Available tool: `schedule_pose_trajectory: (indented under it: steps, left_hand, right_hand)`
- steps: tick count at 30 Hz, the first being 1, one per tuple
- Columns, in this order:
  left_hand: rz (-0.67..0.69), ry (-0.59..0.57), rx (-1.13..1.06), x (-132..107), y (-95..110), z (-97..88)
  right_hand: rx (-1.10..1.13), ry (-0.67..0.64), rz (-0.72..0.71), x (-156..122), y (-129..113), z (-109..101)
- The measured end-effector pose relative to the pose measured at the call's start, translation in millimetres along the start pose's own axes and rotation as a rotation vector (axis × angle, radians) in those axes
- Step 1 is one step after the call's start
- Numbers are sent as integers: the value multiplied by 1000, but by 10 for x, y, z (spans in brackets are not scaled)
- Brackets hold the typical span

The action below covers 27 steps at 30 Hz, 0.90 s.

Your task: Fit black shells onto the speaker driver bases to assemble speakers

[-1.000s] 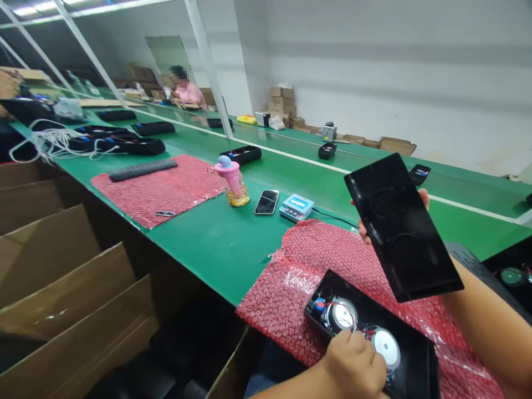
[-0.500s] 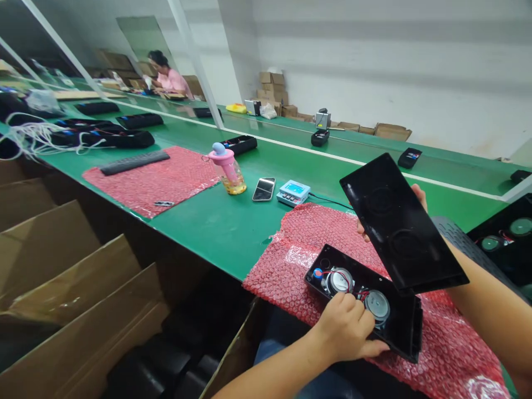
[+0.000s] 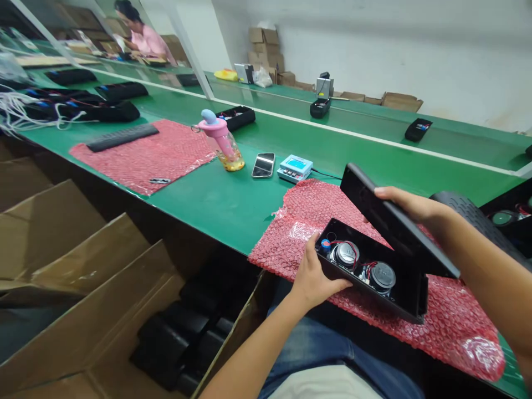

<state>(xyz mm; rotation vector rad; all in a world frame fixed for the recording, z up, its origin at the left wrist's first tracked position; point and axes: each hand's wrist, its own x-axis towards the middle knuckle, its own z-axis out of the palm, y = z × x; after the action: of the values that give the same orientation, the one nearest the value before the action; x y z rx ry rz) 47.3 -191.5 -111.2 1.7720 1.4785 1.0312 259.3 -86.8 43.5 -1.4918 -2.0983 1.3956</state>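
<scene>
A black speaker box [image 3: 403, 302] lies at a slant over the near edge of the bench, its top open. Two round silver speaker drivers [image 3: 381, 276] and red wires show inside it, with a small blue round part [image 3: 325, 244] in the left corner. My left hand [image 3: 311, 280] grips the box's left end, thumb along the near wall. Above the box my right hand [image 3: 419, 209] holds a flat black cover panel [image 3: 380, 221], tilted and partly over the box's far side. Some of the right fingers are hidden behind the panel.
Red bubble wrap [image 3: 310, 205] lies under the box. Beyond it are a blue meter [image 3: 296, 168], a phone [image 3: 263, 165] and a pink-lidded bottle [image 3: 224, 144]. A cardboard box [image 3: 100, 310] holding black cases stands below left. A co-worker [image 3: 145, 41] sits far left.
My right hand has lowered the cover panel and turned it more edge-on towards the box. My left hand has moved from beside the drivers to the box's left end. The view has shifted down.
</scene>
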Motion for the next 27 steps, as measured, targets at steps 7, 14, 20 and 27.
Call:
schedule_pose_trajectory:
  steps: [7,14,20,27]
  left_hand:
    - [-92,-57,-42,129,130,-63]
    - [-85,-35,-65,107,45,-48]
    - [-20,24,-63,60,17,-6]
    - [-60,9,-49,69,50,-9]
  right_hand:
    - [-397,-56,26,39,-34,55]
    - [-743,41,84,-119,-176,305]
    - [-1027,95,89,-249,-155,605]
    - [-1126,222,55,-309,-43,710]
